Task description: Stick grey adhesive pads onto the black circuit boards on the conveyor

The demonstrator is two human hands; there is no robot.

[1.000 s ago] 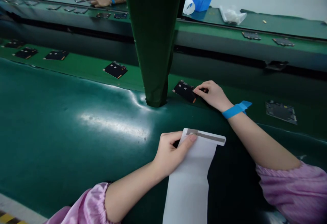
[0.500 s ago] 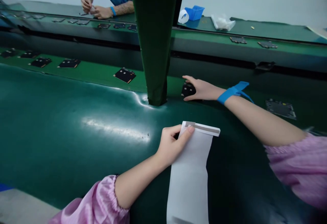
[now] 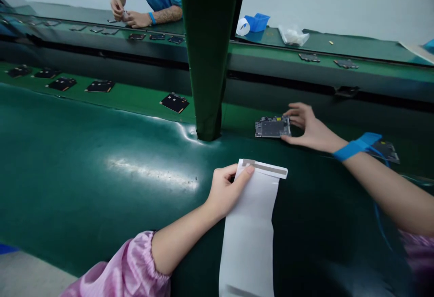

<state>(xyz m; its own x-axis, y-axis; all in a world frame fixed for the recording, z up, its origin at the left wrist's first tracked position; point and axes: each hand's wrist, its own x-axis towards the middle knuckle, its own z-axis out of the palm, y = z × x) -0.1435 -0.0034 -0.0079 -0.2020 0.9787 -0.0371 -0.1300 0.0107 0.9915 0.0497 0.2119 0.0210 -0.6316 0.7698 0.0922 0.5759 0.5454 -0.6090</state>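
Note:
My right hand pinches the right end of a small circuit board, which faces up with its grey component side showing, just above the green conveyor belt. A blue wrist strap circles that wrist. My left hand is closed on the top left corner of a long white paper strip that lies on the dark green mat; a grey band crosses the strip's top end. Another board lies behind my right wrist.
Several dark boards lie in a row along the belt to the left. A green post rises from the mat's far edge. Across the far belt, another person's hands work; a tape roll, blue bin and plastic bag sit there.
My right hand took the dark board beside the post, turned it over to its grey component side and carried it to the right. My left hand stayed on the paper strip.

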